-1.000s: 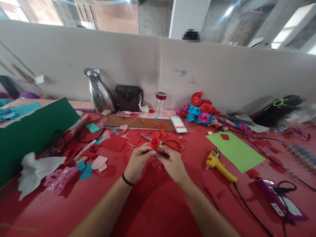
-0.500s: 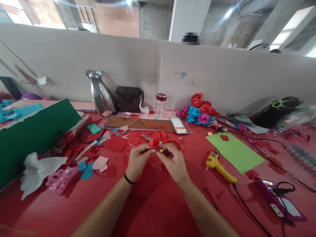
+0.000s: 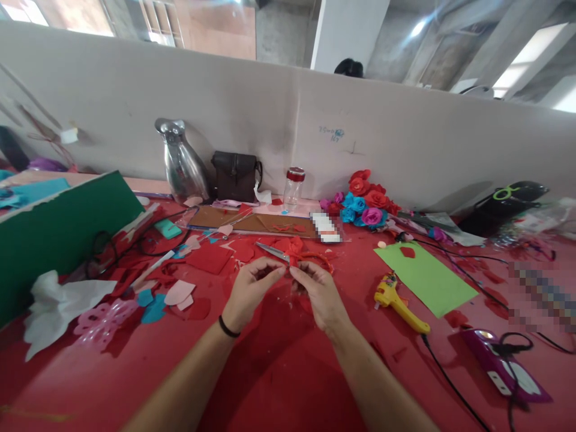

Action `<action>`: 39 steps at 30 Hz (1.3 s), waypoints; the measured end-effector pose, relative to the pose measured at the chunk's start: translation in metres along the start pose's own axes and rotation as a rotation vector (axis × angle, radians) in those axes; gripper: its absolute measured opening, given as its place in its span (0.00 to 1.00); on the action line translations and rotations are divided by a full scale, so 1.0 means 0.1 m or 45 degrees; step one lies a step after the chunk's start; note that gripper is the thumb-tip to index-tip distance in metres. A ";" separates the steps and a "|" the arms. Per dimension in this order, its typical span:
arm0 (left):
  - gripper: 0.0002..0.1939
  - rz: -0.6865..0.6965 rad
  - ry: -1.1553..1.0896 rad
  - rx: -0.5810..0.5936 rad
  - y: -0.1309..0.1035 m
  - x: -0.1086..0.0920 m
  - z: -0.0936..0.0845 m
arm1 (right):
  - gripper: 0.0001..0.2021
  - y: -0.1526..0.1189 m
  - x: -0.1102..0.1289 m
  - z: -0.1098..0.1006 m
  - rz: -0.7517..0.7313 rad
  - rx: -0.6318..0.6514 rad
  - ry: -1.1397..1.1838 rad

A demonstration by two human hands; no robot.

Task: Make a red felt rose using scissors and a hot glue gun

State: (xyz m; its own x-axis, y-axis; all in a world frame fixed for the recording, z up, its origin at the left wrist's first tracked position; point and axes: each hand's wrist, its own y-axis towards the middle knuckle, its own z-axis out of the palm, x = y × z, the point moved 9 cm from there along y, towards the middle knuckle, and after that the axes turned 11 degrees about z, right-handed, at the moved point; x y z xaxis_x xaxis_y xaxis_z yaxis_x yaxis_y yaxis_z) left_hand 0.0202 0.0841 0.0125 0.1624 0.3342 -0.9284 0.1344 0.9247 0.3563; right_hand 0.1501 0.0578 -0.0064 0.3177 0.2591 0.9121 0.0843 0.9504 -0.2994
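My left hand [image 3: 257,289], with a black band at the wrist, has thumb and fingers pinched together near the base of a small red paper flower [image 3: 294,255]. My right hand [image 3: 320,294] pinches the flower's lower part from the other side. The fingertips of both hands nearly meet, and what lies between the left ones is too small to make out. Just beyond the hands, scissors [image 3: 273,251] with orange-red handles lie on the red table [image 3: 270,372], partly behind the flower. Red paper pieces [image 3: 209,258] lie to the left of them.
A yellow glue gun [image 3: 400,306] with a cord and a green sheet [image 3: 427,279] are on the right, near a purple power strip [image 3: 506,366]. Behind stand a metal jug [image 3: 182,165], a black bag [image 3: 236,177], a jar [image 3: 293,189] and paper roses [image 3: 366,198]. A green board [image 3: 67,234] stands left.
The red flower has tipped away from me between my hands, and its swirled face no longer shows. My hands have parted slightly at the fingertips. The view has shifted a little.
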 end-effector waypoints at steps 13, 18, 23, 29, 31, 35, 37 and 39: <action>0.03 0.604 0.665 -0.122 -0.01 -0.51 -0.13 | 0.11 -0.04 -0.03 0.10 0.066 0.083 -0.058; 0.05 0.763 0.960 -0.076 -0.07 -0.57 -0.06 | 0.12 -0.04 -0.05 0.11 0.074 0.095 -0.068; 0.04 0.976 1.158 -0.083 -0.13 -0.67 0.00 | 0.12 -0.04 -0.03 0.08 0.095 0.075 -0.005; 0.02 1.036 1.156 -0.040 -0.14 -0.72 0.03 | 0.11 -0.04 0.00 0.07 0.069 0.063 -0.021; 0.03 1.008 1.171 -0.020 -0.13 -0.69 0.04 | 0.11 -0.05 0.01 0.07 0.046 0.062 -0.035; 0.04 0.962 1.250 -0.031 -0.12 -0.63 0.02 | 0.11 -0.05 0.01 0.09 0.020 0.081 -0.062; 0.04 0.954 1.253 -0.063 -0.11 -0.63 -0.01 | 0.12 -0.05 0.01 0.11 0.011 0.103 -0.066; 0.05 0.912 1.209 -0.100 -0.10 -0.64 -0.05 | 0.12 -0.05 0.01 0.13 -0.004 0.130 -0.066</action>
State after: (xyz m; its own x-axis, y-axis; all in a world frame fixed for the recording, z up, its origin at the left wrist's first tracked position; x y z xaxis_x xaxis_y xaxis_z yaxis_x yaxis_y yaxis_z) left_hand 0.0038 0.0540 0.0675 -0.6167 0.7500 -0.2391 0.2428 0.4701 0.8486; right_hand 0.1379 0.0554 -0.0007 0.2679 0.2622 0.9271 -0.0121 0.9631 -0.2689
